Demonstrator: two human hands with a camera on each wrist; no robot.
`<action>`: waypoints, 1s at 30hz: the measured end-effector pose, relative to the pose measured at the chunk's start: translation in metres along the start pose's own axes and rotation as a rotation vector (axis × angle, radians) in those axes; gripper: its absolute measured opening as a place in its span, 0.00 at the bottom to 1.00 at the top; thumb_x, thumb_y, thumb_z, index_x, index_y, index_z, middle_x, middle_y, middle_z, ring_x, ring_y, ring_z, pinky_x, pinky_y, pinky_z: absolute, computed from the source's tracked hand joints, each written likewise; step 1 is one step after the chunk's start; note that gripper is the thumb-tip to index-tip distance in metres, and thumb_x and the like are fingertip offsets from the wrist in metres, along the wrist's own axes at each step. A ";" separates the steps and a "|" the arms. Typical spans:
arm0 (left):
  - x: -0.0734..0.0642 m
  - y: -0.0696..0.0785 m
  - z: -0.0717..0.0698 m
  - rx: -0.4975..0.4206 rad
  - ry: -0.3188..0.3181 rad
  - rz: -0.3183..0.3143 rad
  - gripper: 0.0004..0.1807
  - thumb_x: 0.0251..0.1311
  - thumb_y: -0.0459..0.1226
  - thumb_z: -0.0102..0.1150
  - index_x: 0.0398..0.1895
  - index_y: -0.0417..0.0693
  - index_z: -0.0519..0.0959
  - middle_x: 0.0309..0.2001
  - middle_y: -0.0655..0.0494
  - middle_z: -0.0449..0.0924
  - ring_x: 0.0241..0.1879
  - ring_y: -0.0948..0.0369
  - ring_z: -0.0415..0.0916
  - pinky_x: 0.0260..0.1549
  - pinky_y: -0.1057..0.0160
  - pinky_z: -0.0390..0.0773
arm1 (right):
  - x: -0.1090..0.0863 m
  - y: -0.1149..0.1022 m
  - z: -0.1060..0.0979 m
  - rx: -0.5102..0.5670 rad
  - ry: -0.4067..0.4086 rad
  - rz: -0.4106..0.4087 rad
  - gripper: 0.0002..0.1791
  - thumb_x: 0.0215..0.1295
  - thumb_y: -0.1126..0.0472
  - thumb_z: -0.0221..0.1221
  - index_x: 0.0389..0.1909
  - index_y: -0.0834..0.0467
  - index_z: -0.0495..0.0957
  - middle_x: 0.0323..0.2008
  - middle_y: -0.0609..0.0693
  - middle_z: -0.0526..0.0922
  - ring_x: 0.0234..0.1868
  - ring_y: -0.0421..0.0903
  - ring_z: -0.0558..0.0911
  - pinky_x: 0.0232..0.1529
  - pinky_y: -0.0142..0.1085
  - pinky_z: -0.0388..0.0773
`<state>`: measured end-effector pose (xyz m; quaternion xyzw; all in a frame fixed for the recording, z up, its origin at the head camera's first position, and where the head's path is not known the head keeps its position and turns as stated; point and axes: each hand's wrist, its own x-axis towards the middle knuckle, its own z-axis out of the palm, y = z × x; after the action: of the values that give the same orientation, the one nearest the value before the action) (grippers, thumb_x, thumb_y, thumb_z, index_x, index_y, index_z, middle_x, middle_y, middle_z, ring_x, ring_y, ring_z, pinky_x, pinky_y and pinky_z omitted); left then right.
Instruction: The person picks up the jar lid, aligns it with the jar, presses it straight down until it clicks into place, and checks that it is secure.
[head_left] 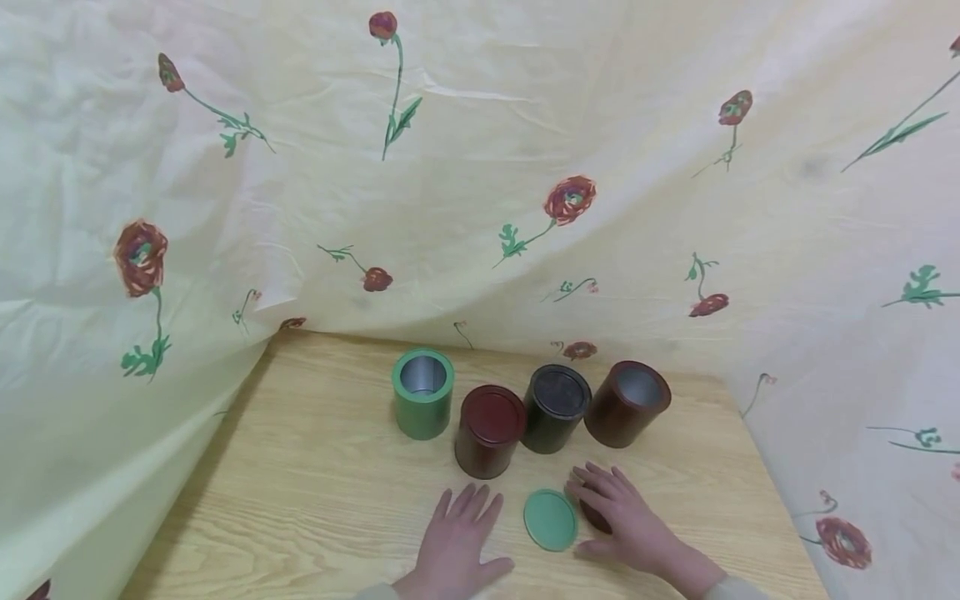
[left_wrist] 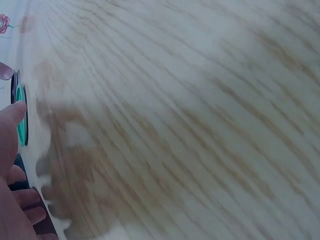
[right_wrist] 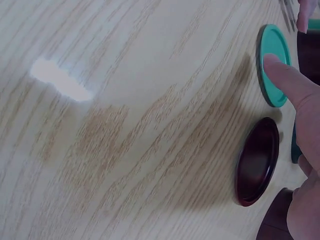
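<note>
My left hand (head_left: 455, 542) is spread with straight fingers over the table, just in front of a lidded dark red canister (head_left: 491, 431). It holds nothing. My right hand (head_left: 624, 523) hovers palm down over a dark red lid (right_wrist: 257, 162), which lies flat on the table and is mostly hidden by the hand in the head view. Beside it, to the left, lies a round green lid (head_left: 551, 520). In the right wrist view the right thumb (right_wrist: 290, 80) overlaps the green lid; contact is unclear. Nothing is gripped in the right hand.
Behind the hands stand an uncovered green canister (head_left: 423, 408), a black canister (head_left: 553, 412) with its lid on, and an uncovered brownish-red canister (head_left: 622, 408). The wooden table (head_left: 300, 467) is bordered at the back and sides by a flowered cloth (head_left: 465, 108).
</note>
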<state>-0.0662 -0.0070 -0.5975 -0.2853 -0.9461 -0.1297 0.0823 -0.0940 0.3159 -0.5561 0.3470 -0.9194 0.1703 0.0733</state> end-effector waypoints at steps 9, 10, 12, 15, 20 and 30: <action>0.002 0.010 0.013 0.055 0.009 -0.004 0.47 0.58 0.72 0.64 0.73 0.55 0.78 0.72 0.50 0.77 0.73 0.50 0.72 0.68 0.40 0.75 | 0.000 0.005 0.003 -0.006 -0.037 0.009 0.47 0.49 0.35 0.79 0.66 0.60 0.82 0.68 0.63 0.79 0.68 0.70 0.75 0.79 0.31 0.27; 0.002 0.011 0.014 0.061 0.005 -0.007 0.47 0.58 0.73 0.64 0.73 0.56 0.78 0.72 0.50 0.76 0.73 0.50 0.72 0.68 0.40 0.75 | 0.001 0.005 0.002 -0.001 -0.045 0.011 0.47 0.49 0.36 0.78 0.66 0.60 0.82 0.68 0.63 0.79 0.68 0.70 0.75 0.79 0.29 0.26; 0.002 0.012 0.015 0.066 -0.002 -0.012 0.47 0.58 0.73 0.64 0.73 0.56 0.78 0.73 0.50 0.76 0.74 0.50 0.71 0.69 0.41 0.74 | 0.001 0.005 0.003 0.000 -0.057 0.007 0.47 0.50 0.35 0.78 0.66 0.60 0.82 0.69 0.64 0.78 0.68 0.71 0.74 0.78 0.28 0.24; 0.003 0.015 0.016 0.068 0.000 -0.018 0.46 0.58 0.73 0.64 0.73 0.56 0.78 0.74 0.51 0.75 0.75 0.51 0.70 0.69 0.41 0.73 | 0.002 0.006 0.005 -0.008 -0.049 -0.007 0.46 0.49 0.35 0.78 0.65 0.60 0.83 0.68 0.64 0.79 0.68 0.71 0.75 0.78 0.29 0.25; 0.004 0.017 0.017 0.072 0.008 -0.026 0.47 0.58 0.73 0.63 0.73 0.57 0.78 0.74 0.51 0.74 0.75 0.51 0.69 0.70 0.42 0.73 | 0.003 0.005 0.009 -0.020 -0.031 -0.013 0.45 0.49 0.35 0.79 0.63 0.58 0.85 0.68 0.62 0.79 0.68 0.69 0.76 0.84 0.49 0.45; 0.005 0.019 0.023 0.038 -0.035 -0.043 0.47 0.62 0.75 0.57 0.74 0.55 0.77 0.77 0.51 0.71 0.78 0.52 0.65 0.72 0.42 0.71 | 0.001 0.001 0.016 0.011 0.007 -0.038 0.43 0.49 0.37 0.80 0.61 0.59 0.86 0.66 0.62 0.81 0.66 0.70 0.77 0.79 0.26 0.28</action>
<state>-0.0615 0.0172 -0.6142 -0.2656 -0.9556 -0.1081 0.0683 -0.0962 0.3103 -0.5711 0.3641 -0.9114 0.1753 0.0778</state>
